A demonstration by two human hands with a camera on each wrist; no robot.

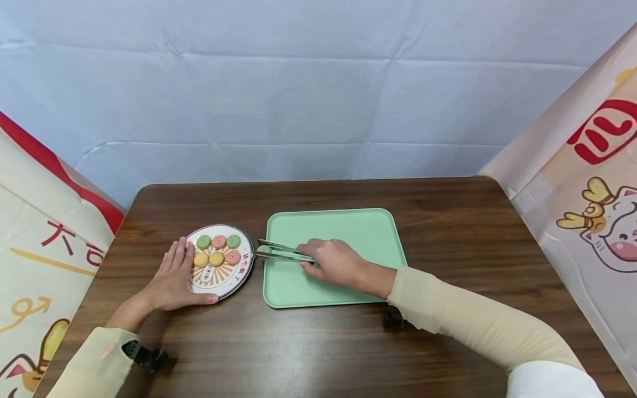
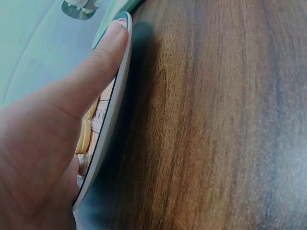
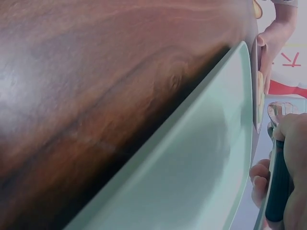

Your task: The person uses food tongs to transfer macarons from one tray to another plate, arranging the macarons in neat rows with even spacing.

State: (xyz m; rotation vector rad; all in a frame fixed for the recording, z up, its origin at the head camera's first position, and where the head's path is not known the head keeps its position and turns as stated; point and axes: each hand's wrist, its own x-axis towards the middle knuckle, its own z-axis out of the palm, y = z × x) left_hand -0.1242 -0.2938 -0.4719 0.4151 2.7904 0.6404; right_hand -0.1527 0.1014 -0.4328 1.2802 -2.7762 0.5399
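My right hand (image 1: 334,262) grips a pair of metal tongs (image 1: 286,252) with dark green handles. Between the tong tips is a green macaron (image 1: 264,250), over the gap between plate and tray, by the tray's left edge. Across the left rim of a round white plate (image 1: 236,283) with a printed pattern rests my left hand (image 1: 174,279), fingers straight and thumb along the near rim. Several macarons lie on the plate in two rows, among them a yellow macaron (image 1: 216,259) and a pink macaron (image 1: 232,257). In the right wrist view the tongs' handle (image 3: 278,184) lies in my palm.
A pale green rectangular tray (image 1: 338,224) lies under my right hand, right of the plate. Both stand on a brown wooden table (image 1: 318,354). A pale cloth (image 1: 308,99) hangs behind it, and printed cloths flank both sides.
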